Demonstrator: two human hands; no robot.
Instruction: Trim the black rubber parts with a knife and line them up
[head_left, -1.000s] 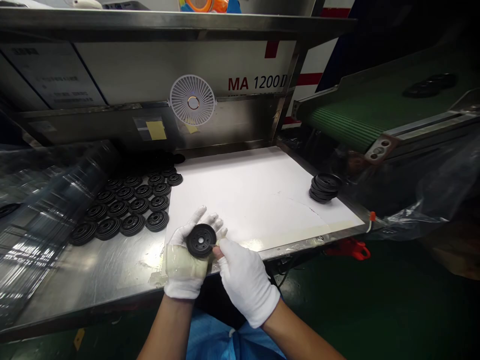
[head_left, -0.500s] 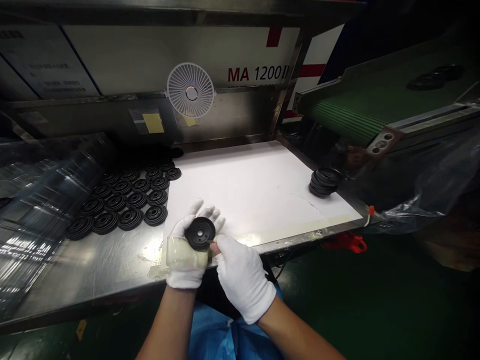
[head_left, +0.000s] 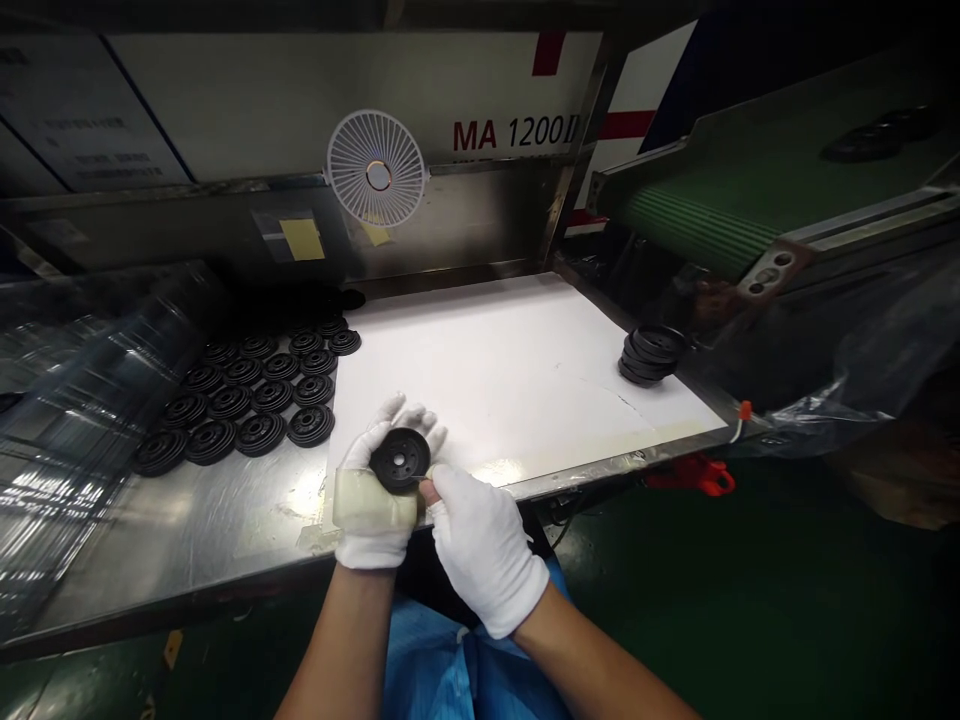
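Observation:
My left hand (head_left: 373, 490) wears a white glove with clear tape around the palm and holds a black ribbed plastic wheel (head_left: 400, 460) flat, face up. My right hand (head_left: 484, 550), also gloved in white, sits against the wheel's lower right rim. Its fingers pinch a thin tool (head_left: 420, 479) whose tip reaches onto the wheel's face; the tool is too small to identify. The wheel's underside is hidden by my left palm.
Several black wheels (head_left: 247, 395) lie in rows on the steel table (head_left: 202, 510). A white sheet (head_left: 480, 380) covers the table's right part, with a small wheel stack (head_left: 649, 355). Clear plastic film (head_left: 82, 400) lies left. A green conveyor (head_left: 697, 215) stands right.
My view has tilted slightly, so the scene sits higher in the frame. Both hands still hold their places at the wheel, with the right hand's fingertips shifted slightly on its rim.

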